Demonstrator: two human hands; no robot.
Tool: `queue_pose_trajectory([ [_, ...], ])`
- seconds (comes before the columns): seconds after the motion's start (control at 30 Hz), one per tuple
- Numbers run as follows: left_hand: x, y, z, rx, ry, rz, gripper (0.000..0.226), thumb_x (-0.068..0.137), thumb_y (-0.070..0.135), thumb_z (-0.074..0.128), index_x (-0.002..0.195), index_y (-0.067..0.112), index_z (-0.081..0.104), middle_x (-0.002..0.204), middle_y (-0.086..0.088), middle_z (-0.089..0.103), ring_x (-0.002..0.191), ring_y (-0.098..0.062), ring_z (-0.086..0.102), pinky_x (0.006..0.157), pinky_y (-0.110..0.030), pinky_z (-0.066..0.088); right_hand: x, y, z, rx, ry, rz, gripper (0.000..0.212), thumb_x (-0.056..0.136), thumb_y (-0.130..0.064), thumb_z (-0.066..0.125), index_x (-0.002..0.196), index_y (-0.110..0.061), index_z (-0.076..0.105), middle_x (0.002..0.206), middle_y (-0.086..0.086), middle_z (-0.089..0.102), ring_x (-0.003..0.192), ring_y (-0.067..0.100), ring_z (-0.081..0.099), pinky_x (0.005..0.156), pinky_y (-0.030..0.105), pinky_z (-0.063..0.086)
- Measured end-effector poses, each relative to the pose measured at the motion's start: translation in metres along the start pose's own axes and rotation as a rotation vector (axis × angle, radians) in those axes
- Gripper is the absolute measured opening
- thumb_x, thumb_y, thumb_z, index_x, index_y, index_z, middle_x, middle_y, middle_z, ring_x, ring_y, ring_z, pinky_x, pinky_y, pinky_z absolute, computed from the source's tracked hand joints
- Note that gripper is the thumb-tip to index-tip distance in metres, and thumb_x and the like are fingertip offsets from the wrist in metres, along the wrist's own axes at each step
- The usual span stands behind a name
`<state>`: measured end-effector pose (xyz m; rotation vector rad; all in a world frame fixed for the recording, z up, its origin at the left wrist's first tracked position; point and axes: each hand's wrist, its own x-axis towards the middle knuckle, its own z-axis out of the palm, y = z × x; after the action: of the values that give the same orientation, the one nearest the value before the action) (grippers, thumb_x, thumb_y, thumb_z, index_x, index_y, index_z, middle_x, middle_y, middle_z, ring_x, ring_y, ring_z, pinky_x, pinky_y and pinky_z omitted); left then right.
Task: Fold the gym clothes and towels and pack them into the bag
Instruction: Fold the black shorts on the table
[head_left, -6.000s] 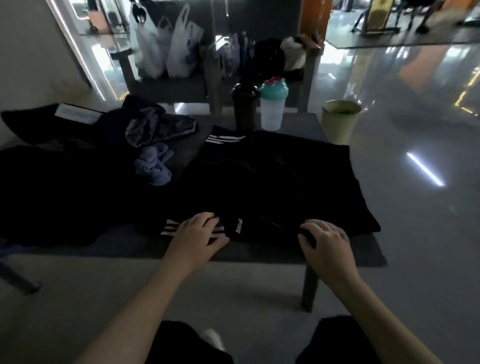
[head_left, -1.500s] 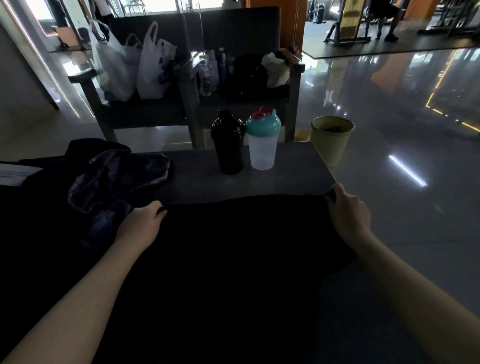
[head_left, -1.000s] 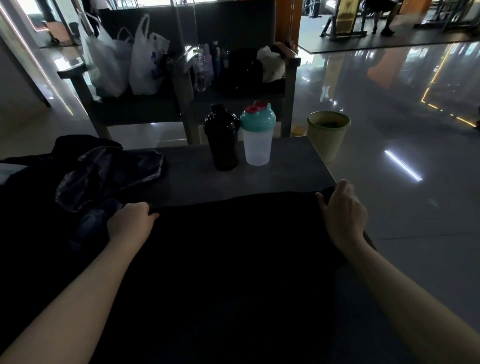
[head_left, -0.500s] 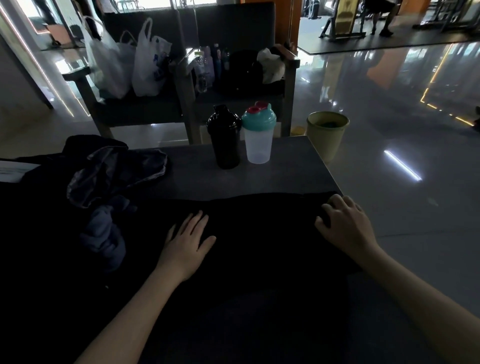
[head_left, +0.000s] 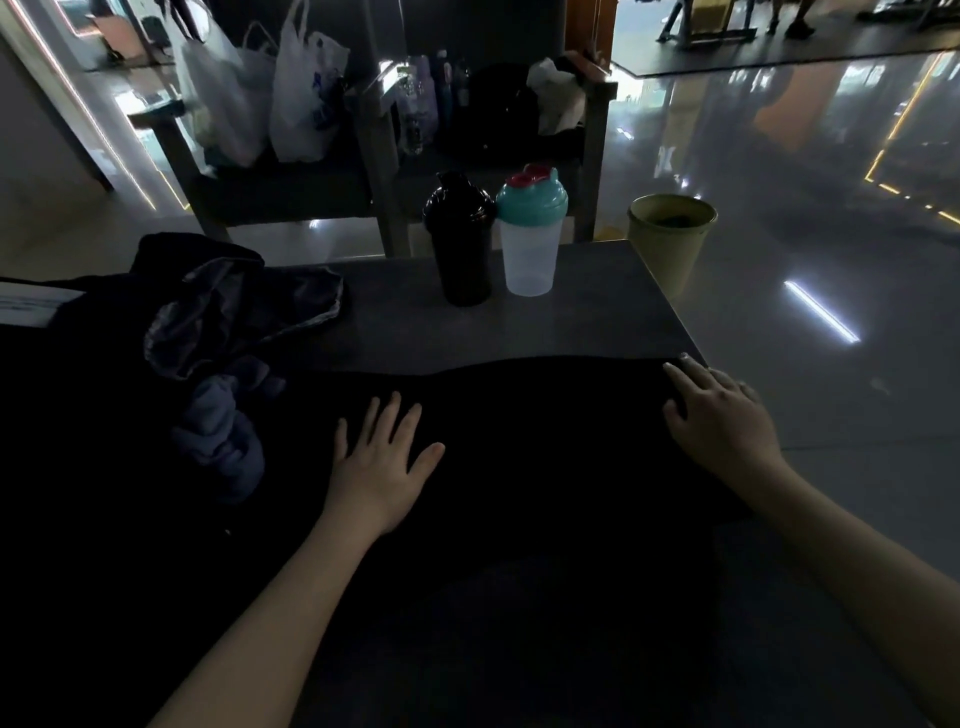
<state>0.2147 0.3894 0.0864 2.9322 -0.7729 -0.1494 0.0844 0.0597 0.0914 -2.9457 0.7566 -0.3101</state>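
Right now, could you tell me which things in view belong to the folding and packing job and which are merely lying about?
For the job: black garment under the left hand and right hand; crumpled grey clothes beside it; blue-grey cloth bundle.
Just lying about: black shaker bottle; clear shaker with teal lid; yellow-green bin on the floor; white plastic bags behind.

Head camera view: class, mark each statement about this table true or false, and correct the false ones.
1. The left hand lies flat, fingers spread, on the black garment. True.
2. The black shaker bottle stands left of the teal-lidded shaker bottle. True.
3. The right hand grips the teal-lidded shaker bottle. False: it rests on the black garment's far right corner.
4. The yellow-green bin stands on the table. False: it stands on the floor beyond the table.
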Motion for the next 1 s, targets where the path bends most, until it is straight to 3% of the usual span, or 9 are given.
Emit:
queue_pose_trajectory([
  [0.1, -0.006, 0.004, 0.0, 0.008, -0.015, -0.007, 0.066, 0.095, 0.059, 0.015, 0.152, 0.028, 0.004, 0.16, 0.004, -0.008, 0.146, -0.015, -0.01, 0.118, -0.045, -0.006, 0.003, 0.003, 0.003, -0.033, -0.098, 0.028, 0.057, 0.096, -0.04, 0.035, 0.15, -0.025, 0.021, 0.158, -0.004, 0.016, 0.145, 0.021, 0.015, 0.115, 0.046, 0.012],
  [0.3, -0.008, 0.006, 0.001, -0.006, 0.017, -0.025, 0.063, 0.096, 0.058, 0.016, 0.152, 0.03, 0.007, 0.16, 0.007, -0.006, 0.146, -0.012, -0.009, 0.118, -0.044, -0.005, 0.005, 0.005, -0.001, 0.002, -0.138, 0.023, 0.061, 0.096, -0.045, 0.033, 0.151, -0.026, 0.014, 0.159, -0.006, 0.011, 0.146, 0.018, 0.008, 0.116, 0.047, 0.007],
  [0.4, -0.008, 0.005, 0.004, -0.009, 0.041, -0.056, 0.062, 0.096, 0.058, 0.018, 0.151, 0.032, 0.01, 0.16, 0.008, -0.003, 0.146, -0.012, -0.007, 0.117, -0.045, -0.006, -0.001, 0.004, -0.002, 0.015, 0.04, -0.035, 0.062, 0.093, -0.038, 0.047, 0.147, -0.013, 0.03, 0.154, 0.006, 0.029, 0.141, 0.025, 0.025, 0.113, 0.048, 0.014],
  [0.5, -0.009, 0.006, 0.004, -0.016, 0.044, -0.073, 0.061, 0.096, 0.057, 0.019, 0.151, 0.033, 0.011, 0.16, 0.009, -0.002, 0.147, -0.012, -0.005, 0.117, -0.045, -0.004, -0.006, 0.003, -0.003, 0.008, 0.314, -0.156, 0.038, 0.08, -0.024, 0.064, 0.112, -0.005, 0.058, 0.118, 0.014, 0.057, 0.11, 0.034, 0.053, 0.097, 0.046, 0.033],
  [0.57, -0.008, 0.006, 0.003, -0.014, 0.039, -0.077, 0.061, 0.096, 0.057, 0.019, 0.151, 0.033, 0.011, 0.16, 0.009, -0.001, 0.146, -0.011, -0.005, 0.118, -0.045, -0.004, -0.007, 0.002, -0.005, -0.033, 0.369, -0.155, 0.024, 0.074, -0.016, 0.069, 0.094, -0.005, 0.062, 0.105, 0.012, 0.058, 0.098, 0.032, 0.054, 0.091, 0.042, 0.033],
  [0.73, -0.009, 0.004, 0.006, 0.005, 0.045, -0.079, 0.071, 0.09, 0.069, 0.009, 0.151, 0.033, 0.012, 0.16, 0.009, 0.001, 0.146, -0.011, -0.005, 0.118, -0.043, -0.004, -0.012, -0.001, -0.007, -0.144, 0.501, -0.204, 0.014, 0.074, -0.007, 0.053, 0.087, -0.006, 0.059, 0.093, 0.012, 0.056, 0.084, 0.029, 0.049, 0.08, 0.039, 0.033],
  [0.8, -0.009, 0.004, 0.005, 0.013, 0.042, -0.086, 0.068, 0.091, 0.065, 0.012, 0.151, 0.033, 0.013, 0.16, 0.009, 0.002, 0.147, -0.012, -0.004, 0.118, -0.042, -0.004, -0.013, -0.002, -0.005, -0.168, 0.456, -0.242, 0.008, 0.074, -0.007, 0.05, 0.077, -0.007, 0.058, 0.08, 0.01, 0.055, 0.072, 0.028, 0.053, 0.07, 0.038, 0.038],
  [0.9, -0.01, 0.006, 0.003, 0.003, 0.043, -0.095, 0.061, 0.095, 0.057, 0.02, 0.151, 0.034, 0.014, 0.16, 0.01, 0.002, 0.146, -0.012, -0.002, 0.118, -0.042, -0.002, -0.014, -0.005, -0.006, -0.126, 0.272, -0.202, 0.014, 0.066, -0.003, 0.072, 0.062, -0.007, 0.059, 0.068, 0.009, 0.055, 0.061, 0.028, 0.056, 0.055, 0.033, 0.045],
  [1.0, -0.011, 0.007, 0.003, 0.001, 0.04, -0.092, 0.06, 0.096, 0.055, 0.022, 0.151, 0.033, 0.015, 0.16, 0.009, 0.003, 0.147, -0.013, 0.0, 0.118, -0.043, 0.0, -0.021, -0.009, -0.014, -0.083, 0.161, -0.184, 0.019, 0.064, -0.014, 0.076, 0.059, -0.005, 0.061, 0.069, 0.01, 0.057, 0.062, 0.029, 0.058, 0.053, 0.032, 0.047],
])
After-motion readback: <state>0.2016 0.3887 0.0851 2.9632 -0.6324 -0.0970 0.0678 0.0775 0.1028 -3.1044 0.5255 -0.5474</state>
